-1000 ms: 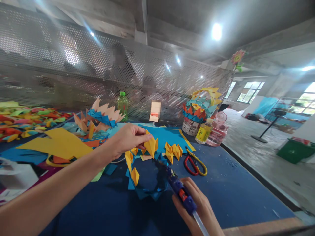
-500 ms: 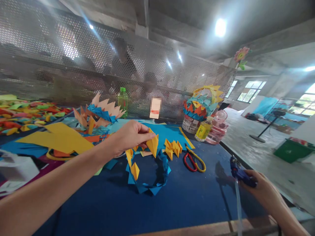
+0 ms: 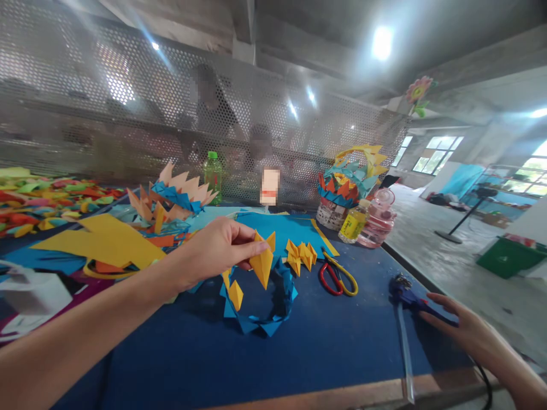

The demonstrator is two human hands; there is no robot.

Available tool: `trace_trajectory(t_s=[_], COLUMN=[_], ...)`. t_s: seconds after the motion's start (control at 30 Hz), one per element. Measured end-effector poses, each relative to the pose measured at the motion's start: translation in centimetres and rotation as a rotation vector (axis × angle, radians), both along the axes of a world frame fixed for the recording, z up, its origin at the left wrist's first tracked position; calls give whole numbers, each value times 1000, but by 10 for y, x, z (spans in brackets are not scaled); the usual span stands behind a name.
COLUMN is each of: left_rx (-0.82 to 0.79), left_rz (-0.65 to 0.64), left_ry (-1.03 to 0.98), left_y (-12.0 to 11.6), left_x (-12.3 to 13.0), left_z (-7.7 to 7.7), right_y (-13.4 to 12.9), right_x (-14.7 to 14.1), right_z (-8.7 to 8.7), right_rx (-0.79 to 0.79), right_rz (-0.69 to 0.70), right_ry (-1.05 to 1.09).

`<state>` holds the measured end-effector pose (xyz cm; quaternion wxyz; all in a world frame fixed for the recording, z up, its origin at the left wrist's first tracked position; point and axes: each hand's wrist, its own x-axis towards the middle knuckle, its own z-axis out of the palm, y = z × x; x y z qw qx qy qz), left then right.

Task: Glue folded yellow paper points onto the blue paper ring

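Between the thumb and fingers of my left hand [image 3: 226, 247] is a yellow folded-paper piece [image 3: 261, 267] with pointed tips. Just below it, a ring of blue folded paper [image 3: 256, 326] lies on the table, with a yellow folded piece [image 3: 235, 294] on its left side. Several similar yellow pieces [image 3: 301, 257] stand to the right of the ring. A blue hot glue gun [image 3: 412, 300] rests near the right table edge, a long clear glue stick [image 3: 404, 347] jutting from it. My right hand [image 3: 474, 333] is at its handle, fingers stretched and apart.
Red-and-yellow scissors [image 3: 337, 278] lie right of the yellow pieces. Bottles [image 3: 354, 223] and a basket of paper rings [image 3: 335, 215] stand at the back right. Yellow paper sheets [image 3: 102, 242], a white plug adapter [image 3: 36, 293] and heaped paper pieces [image 3: 51, 199] are at left.
My right hand has lowered the glue gun onto the table and its fingers have loosened from the handle. My left hand has moved slightly down, turning the yellow piece a little.
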<state>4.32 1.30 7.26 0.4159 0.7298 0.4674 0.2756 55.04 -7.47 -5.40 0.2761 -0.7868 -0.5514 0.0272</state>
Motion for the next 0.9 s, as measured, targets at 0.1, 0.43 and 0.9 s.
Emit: trace_trajectory(t_s=[0.1,0.43,0.9], left_rx=[33,40,207], left_rz=[14,-24,-62], left_ry=[34,57,220], left_y=[1,2,-10], left_x=[-7,0,6], left_z=[-3,-14,-28], right_y=[-24,-23,-2], right_x=[-55,-318,-345], right_z=[17,4,-14], right_rx=[214,494,625], right_rz=[-84,645,551], right_ry=[-273,-98,17])
